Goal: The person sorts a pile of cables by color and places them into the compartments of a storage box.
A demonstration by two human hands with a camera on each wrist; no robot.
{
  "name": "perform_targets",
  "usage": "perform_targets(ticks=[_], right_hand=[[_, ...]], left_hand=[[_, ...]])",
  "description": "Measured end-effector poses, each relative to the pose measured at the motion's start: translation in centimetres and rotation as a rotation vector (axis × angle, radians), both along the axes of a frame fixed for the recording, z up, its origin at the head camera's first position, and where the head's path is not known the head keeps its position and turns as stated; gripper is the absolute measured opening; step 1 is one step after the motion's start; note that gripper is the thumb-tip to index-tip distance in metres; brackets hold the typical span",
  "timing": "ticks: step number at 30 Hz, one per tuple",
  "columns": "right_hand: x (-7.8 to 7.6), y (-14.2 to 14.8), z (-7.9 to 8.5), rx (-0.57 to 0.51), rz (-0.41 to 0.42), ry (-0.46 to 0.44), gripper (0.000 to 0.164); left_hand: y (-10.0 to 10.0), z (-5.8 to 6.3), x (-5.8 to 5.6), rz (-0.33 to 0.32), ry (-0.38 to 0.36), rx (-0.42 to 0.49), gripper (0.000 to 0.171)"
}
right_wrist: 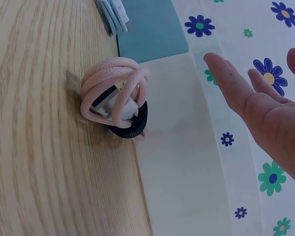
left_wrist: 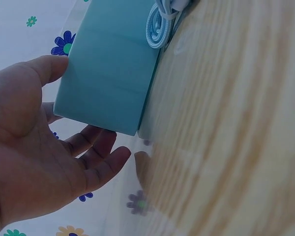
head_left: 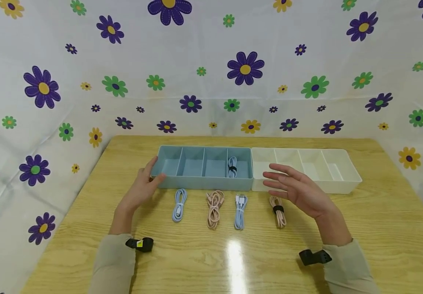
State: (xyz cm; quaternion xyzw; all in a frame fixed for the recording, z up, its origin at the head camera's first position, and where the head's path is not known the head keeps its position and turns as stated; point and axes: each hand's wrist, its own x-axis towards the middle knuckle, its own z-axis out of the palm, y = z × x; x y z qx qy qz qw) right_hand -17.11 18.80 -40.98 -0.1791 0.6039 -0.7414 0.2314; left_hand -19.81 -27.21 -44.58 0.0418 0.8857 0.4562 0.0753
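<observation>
A blue four-compartment organizer box (head_left: 204,183) stands toward the back of the table. My left hand (head_left: 141,190) is at its left end, thumb by the front corner and loosely bent fingers along the end wall. In its rightmost compartment lies a coiled blue cable (head_left: 232,163) with a black strap. My right hand (head_left: 303,190) hovers with spread fingers over the front of a matching white organizer box (head_left: 338,187), holding nothing. Just below that hand, a pink cable coil (right_wrist: 101,81) with a black strap lies on the table.
In front of the blue box lie a blue cable coil (head_left: 179,205), a pink cable coil (head_left: 214,208) and another blue coil (head_left: 240,214). Both boxes stand end to end. A flower-print cloth (head_left: 211,87) hangs behind the wooden table (head_left: 189,261).
</observation>
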Motion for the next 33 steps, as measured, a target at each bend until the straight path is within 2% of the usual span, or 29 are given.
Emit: perform_targets(ticks=[16, 24, 33], right_hand=[[0.4, -2.0, 0.0, 0.145, -0.045, -0.027, 0.057], [0.8, -3.3, 0.2, 0.251, -0.058, -0.019, 0.056], [1.1, -4.3, -0.2, 0.337, -0.025, 0.015, 0.055]], left_hand=[[0.0, 0.1, 0.1, -0.003, 0.007, -0.012, 0.074], [0.0, 0.3, 0.2, 0.001, 0.004, -0.023, 0.074], [0.0, 0.2, 0.2, 0.002, 0.003, -0.031, 0.075]])
